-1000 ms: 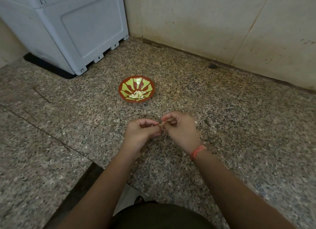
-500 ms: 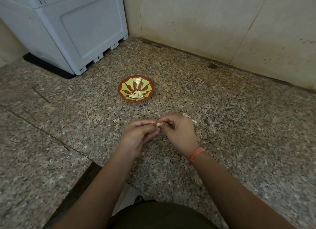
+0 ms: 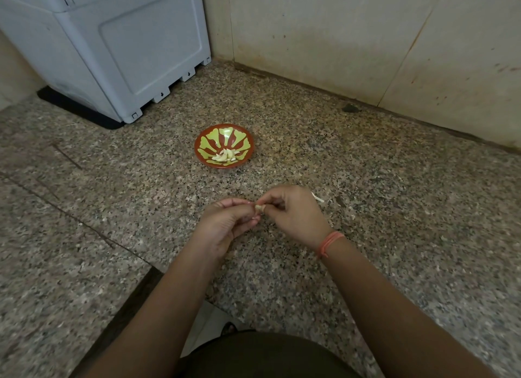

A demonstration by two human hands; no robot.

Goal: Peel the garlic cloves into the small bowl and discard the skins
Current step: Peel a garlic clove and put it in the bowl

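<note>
A small red bowl [image 3: 224,129] with a yellow-green pattern sits on the speckled granite counter and holds several peeled garlic cloves [image 3: 225,155]. Nearer to me, my left hand [image 3: 225,222] and my right hand [image 3: 293,214] meet above the counter. Both pinch one small garlic clove [image 3: 259,207] between their fingertips. Most of the clove is hidden by the fingers. A pale strip of garlic skin [image 3: 318,197] lies on the counter just beyond my right hand.
A grey plastic appliance [image 3: 112,44] stands at the back left on a black mat. A tiled wall [image 3: 338,33] closes the back. The counter's front edge [image 3: 141,290] runs diagonally by my left forearm. Small skin flakes lie scattered at the right.
My hands have shifted slightly while working the clove. The strip of skin beyond my right hand has come into view on the counter.
</note>
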